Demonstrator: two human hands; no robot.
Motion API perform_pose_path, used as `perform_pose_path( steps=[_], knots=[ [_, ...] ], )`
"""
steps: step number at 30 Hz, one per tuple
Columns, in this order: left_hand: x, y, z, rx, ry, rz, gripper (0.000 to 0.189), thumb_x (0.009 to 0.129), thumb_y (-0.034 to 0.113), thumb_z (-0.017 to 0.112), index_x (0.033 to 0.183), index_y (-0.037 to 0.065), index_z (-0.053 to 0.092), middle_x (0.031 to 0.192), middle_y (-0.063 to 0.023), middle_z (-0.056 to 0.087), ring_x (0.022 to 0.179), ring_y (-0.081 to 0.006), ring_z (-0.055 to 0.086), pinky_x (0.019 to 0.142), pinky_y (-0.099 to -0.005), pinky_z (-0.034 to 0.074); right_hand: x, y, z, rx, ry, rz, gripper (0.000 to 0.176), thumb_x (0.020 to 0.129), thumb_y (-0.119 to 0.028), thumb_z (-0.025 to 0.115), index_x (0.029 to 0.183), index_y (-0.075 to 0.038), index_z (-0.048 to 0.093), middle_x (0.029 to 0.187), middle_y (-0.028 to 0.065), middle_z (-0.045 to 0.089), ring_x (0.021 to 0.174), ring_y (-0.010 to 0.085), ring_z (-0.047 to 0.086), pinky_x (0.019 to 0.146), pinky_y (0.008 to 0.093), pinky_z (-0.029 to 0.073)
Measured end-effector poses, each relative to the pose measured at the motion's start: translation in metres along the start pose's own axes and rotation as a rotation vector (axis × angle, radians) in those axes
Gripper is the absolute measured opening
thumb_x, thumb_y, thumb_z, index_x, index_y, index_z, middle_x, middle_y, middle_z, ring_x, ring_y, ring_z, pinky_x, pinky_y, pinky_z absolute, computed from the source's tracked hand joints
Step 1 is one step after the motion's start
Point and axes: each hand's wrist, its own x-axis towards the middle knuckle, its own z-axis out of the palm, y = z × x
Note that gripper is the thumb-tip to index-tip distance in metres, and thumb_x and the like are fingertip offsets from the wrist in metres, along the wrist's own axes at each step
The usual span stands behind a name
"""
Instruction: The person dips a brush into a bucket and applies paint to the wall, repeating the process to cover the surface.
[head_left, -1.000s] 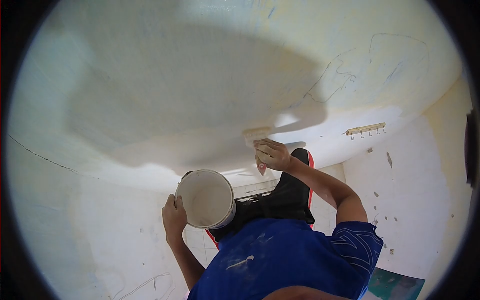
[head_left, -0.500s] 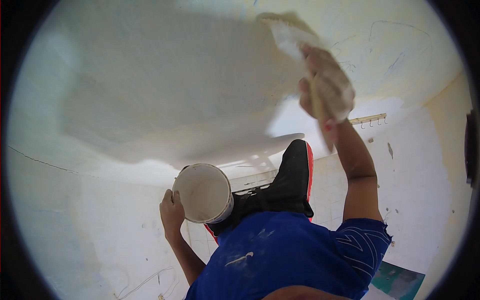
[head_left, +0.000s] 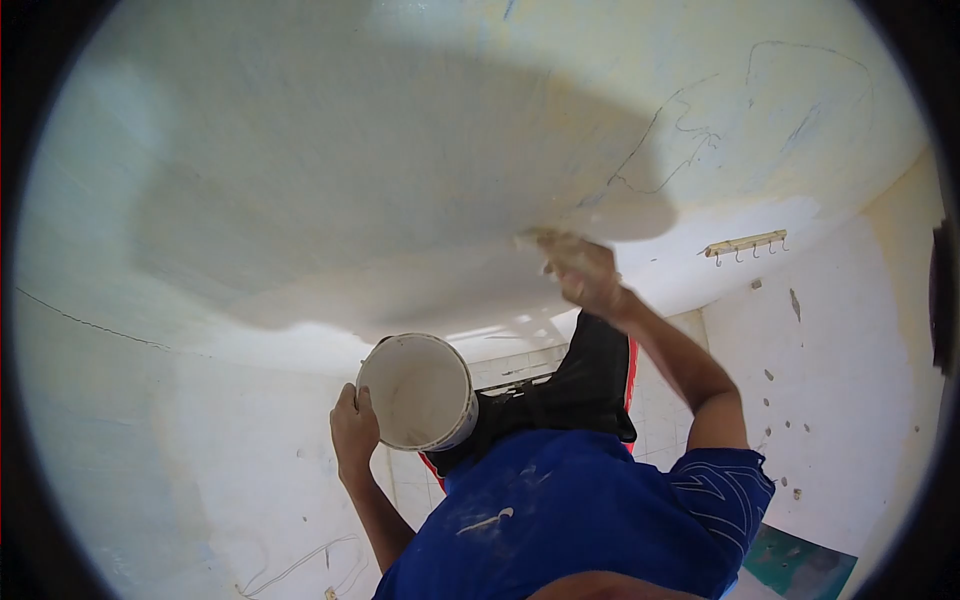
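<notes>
My left hand [head_left: 355, 432] is closed on the rim of a white bucket [head_left: 462, 424], thumb at the edge, tilting its mouth up toward me. Whitish residue coats the inside of the bucket. Ahead and to the right, my right hand [head_left: 582, 272] is wrapped round a paintbrush [head_left: 526, 238], blurred by motion. Only the brush's pale end shows past the fingers; the hand hides most of the handle. The brush overlaps the lower part of the wall [head_left: 400, 190], just above its whiter band.
Pencil scribbles [head_left: 660, 150] mark the wall at upper right. A wooden rack with hooks [head_left: 745, 244] hangs at right. My bent leg in black trousers [head_left: 590, 375] lies between bucket and right arm. A dark green panel [head_left: 800, 562] shows at lower right.
My right hand has come down and left with the paintbrush, from high on the wall to near the whiter band. The left hand and bucket have shifted slightly right in view.
</notes>
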Motion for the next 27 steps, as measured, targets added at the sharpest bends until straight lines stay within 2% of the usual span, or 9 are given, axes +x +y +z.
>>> perform_pose_path(
  steps=[1, 6, 8, 11, 13, 15, 20, 25, 27],
  knots=[
    [-0.001, 0.002, -0.001, 0.005, -0.002, 0.002, 0.032, 0.102, 0.022, 0.05, 0.085, -0.005, 0.052, 0.074, -0.0334, 0.056, 0.065, -0.0497, 0.05, 0.063, -0.0522, 0.042, 0.032, -0.012, -0.015, -0.017, 0.066, 0.009, 0.025, 0.074, 0.004, 0.077, 0.095, -0.001, 0.066, 0.104, 0.0118, 0.07, 0.097, 0.0276, 0.075, 0.073, 0.0338, 0.065],
    [0.0, 0.004, -0.003, 0.019, -0.009, -0.007, 0.033, 0.102, 0.022, 0.05, 0.084, -0.005, 0.051, 0.075, -0.0336, 0.056, 0.067, -0.0507, 0.052, 0.064, -0.0533, 0.042, 0.158, -0.052, -0.081, -0.131, 0.212, -0.433, 0.036, 0.07, 0.004, 0.082, 0.103, -0.001, 0.068, 0.111, 0.0168, 0.069, 0.1, 0.0338, 0.075, 0.075, 0.0399, 0.066],
    [-0.002, 0.008, -0.007, 0.023, -0.018, -0.008, 0.033, 0.102, 0.023, 0.051, 0.084, -0.006, 0.052, 0.076, -0.0338, 0.056, 0.068, -0.0512, 0.053, 0.065, -0.0535, 0.043, 0.188, -0.062, -0.089, -0.37, 0.371, -0.738, 0.035, 0.072, 0.001, 0.083, 0.103, -0.001, 0.067, 0.108, 0.0168, 0.071, 0.102, 0.0382, 0.074, 0.082, 0.0452, 0.066],
    [-0.002, 0.005, -0.005, 0.033, 0.005, 0.012, 0.034, 0.102, 0.023, 0.051, 0.084, -0.006, 0.052, 0.077, -0.0341, 0.057, 0.069, -0.0519, 0.053, 0.066, -0.0538, 0.043, 0.153, -0.068, -0.068, -0.43, 0.218, -0.524, 0.033, 0.073, -0.003, 0.085, 0.1, -0.002, 0.066, 0.104, 0.0162, 0.071, 0.106, 0.0383, 0.073, 0.088, 0.048, 0.064],
    [0.0, 0.004, -0.003, 0.037, 0.036, 0.027, 0.034, 0.102, 0.023, 0.051, 0.084, -0.006, 0.052, 0.077, -0.0341, 0.057, 0.07, -0.0522, 0.053, 0.066, -0.0538, 0.043, 0.106, -0.035, -0.024, -0.371, 0.166, -0.55, 0.032, 0.074, -0.007, 0.086, 0.099, -0.003, 0.066, 0.103, 0.0148, 0.071, 0.109, 0.0388, 0.072, 0.089, 0.0486, 0.063],
    [-0.002, 0.005, -0.004, 0.023, 0.006, -0.018, 0.034, 0.102, 0.023, 0.051, 0.084, -0.006, 0.052, 0.077, -0.034, 0.057, 0.07, -0.0527, 0.053, 0.066, -0.0539, 0.043, 0.056, -0.016, 0.012, -0.368, 0.129, -0.644, 0.031, 0.073, -0.01, 0.086, 0.094, -0.005, 0.064, 0.102, 0.0124, 0.07, 0.108, 0.037, 0.073, 0.087, 0.0466, 0.064],
    [-0.003, 0.003, -0.005, 0.022, -0.004, 0.033, 0.034, 0.102, 0.023, 0.051, 0.085, -0.006, 0.052, 0.077, -0.0339, 0.057, 0.07, -0.0523, 0.053, 0.066, -0.054, 0.043, -0.013, -0.013, 0.053, -0.197, -0.077, -0.346, 0.022, 0.08, -0.013, 0.081, 0.089, -0.007, 0.062, 0.103, 0.0103, 0.07, 0.095, 0.0284, 0.075, 0.08, 0.0383, 0.065],
    [-0.003, 0.005, -0.007, 0.026, -0.012, 0.006, 0.034, 0.102, 0.024, 0.051, 0.085, -0.005, 0.053, 0.077, -0.0337, 0.058, 0.07, -0.052, 0.054, 0.066, -0.0539, 0.043, 0.084, -0.038, 0.006, 0.005, 0.073, -0.027, 0.023, 0.081, -0.012, 0.08, 0.099, -0.005, 0.069, 0.095, 0.0096, 0.071, 0.085, 0.0258, 0.075, 0.068, 0.0338, 0.062],
    [-0.002, 0.004, -0.006, 0.023, 0.006, 0.027, 0.034, 0.102, 0.024, 0.051, 0.086, -0.005, 0.053, 0.077, -0.0336, 0.058, 0.07, -0.052, 0.054, 0.066, -0.0537, 0.043, 0.143, -0.065, -0.025, -0.168, 0.219, -0.233, 0.028, 0.08, -0.01, 0.082, 0.104, -0.005, 0.07, 0.093, 0.011, 0.071, 0.081, 0.0272, 0.075, 0.069, 0.0342, 0.063]
  ],
)
